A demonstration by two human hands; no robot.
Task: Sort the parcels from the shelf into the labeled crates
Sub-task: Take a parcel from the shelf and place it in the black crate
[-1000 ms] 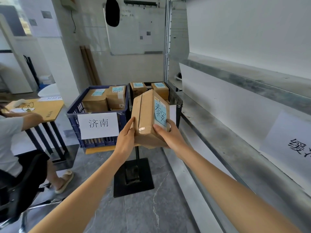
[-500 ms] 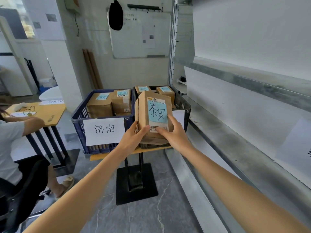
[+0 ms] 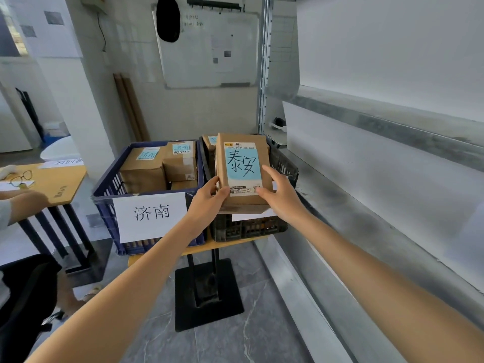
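Observation:
A brown cardboard parcel (image 3: 242,167) with a blue label reading 泰安 is held flat over the black crate (image 3: 248,227). My left hand (image 3: 207,200) grips its lower left corner, thumb on top. My right hand (image 3: 279,195) holds its lower right edge, fingers along the side. Behind the parcel, another labeled box (image 3: 209,141) shows in the black crate. To the left, the blue crate (image 3: 107,203) carries a white sign reading 济南 and holds several brown parcels (image 3: 145,166). Most of the black crate's own sign is hidden by the parcel.
Both crates sit on a small wooden stand (image 3: 204,248) with a black base. The metal shelf (image 3: 366,205) runs along the right. A seated person (image 3: 15,210) at a wooden desk (image 3: 56,182) is at the left. Grey tiled floor lies below.
The parcel has turned from edge-on to label-up and moved forward, from in front of the crates to above the black crate. Both hands stayed on it.

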